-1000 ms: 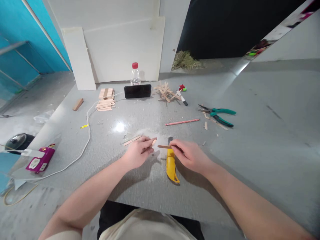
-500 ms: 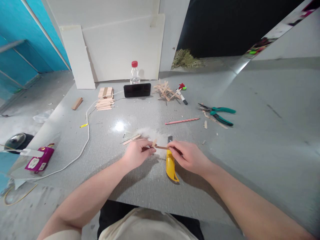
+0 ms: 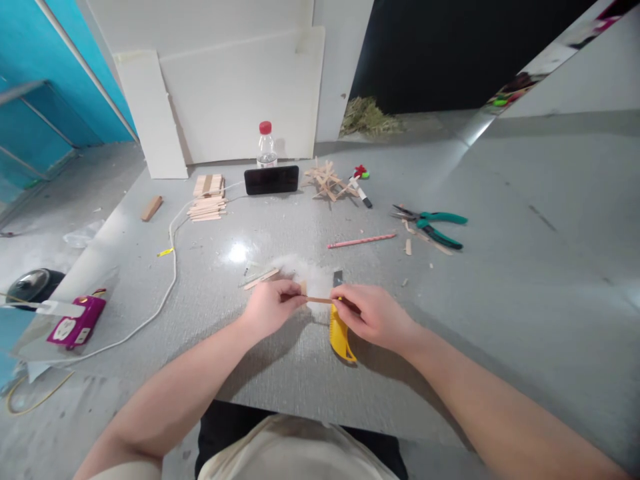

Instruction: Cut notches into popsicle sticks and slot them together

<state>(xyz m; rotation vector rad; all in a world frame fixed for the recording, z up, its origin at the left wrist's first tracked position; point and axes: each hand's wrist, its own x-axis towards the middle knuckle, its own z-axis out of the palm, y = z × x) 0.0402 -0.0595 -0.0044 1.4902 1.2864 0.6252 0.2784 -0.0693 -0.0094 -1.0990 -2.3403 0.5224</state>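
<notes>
Grey bench, dusty, with white boards [image 3: 240, 100] leaning behind its far edge and a blue wall off the left side.

Near the front edge, about midway along: left hand [image 3: 270, 310], fingers curled in, thumb and fingertips pinched on the left end of a stick [image 3: 320, 300]. Just to the right: right hand [image 3: 375, 317], likewise curled, pinching the stick's other end. Stick held level between the two, just above the bench, over a patch of pale dust.

Under the right fingers: yellow knife [image 3: 340, 330], flat on the bench, handle toward the front edge, blade toward the far edge. Cannot tell whether touched by the hand.

Just beyond the left hand: loose stick [image 3: 261, 279], lying flat. Further toward the far edge, mid-bench: pink pencil [image 3: 361, 241]. Right of that, well apart from the hands: green pliers [image 3: 435, 223] among wood scraps.

Along the far edge, left to right: wood block [image 3: 151, 208], stack [image 3: 207, 200] of sticks, phone [image 3: 271, 180] standing on its long side with a red-capped bottle [image 3: 265, 143] upright behind, tangle [image 3: 327, 181] of glued sticks, marker [image 3: 361, 193].

Down the left edge: white cable [image 3: 173, 267] running from the phone toward the front-left corner, ending near a purple box [image 3: 75, 323].
</notes>
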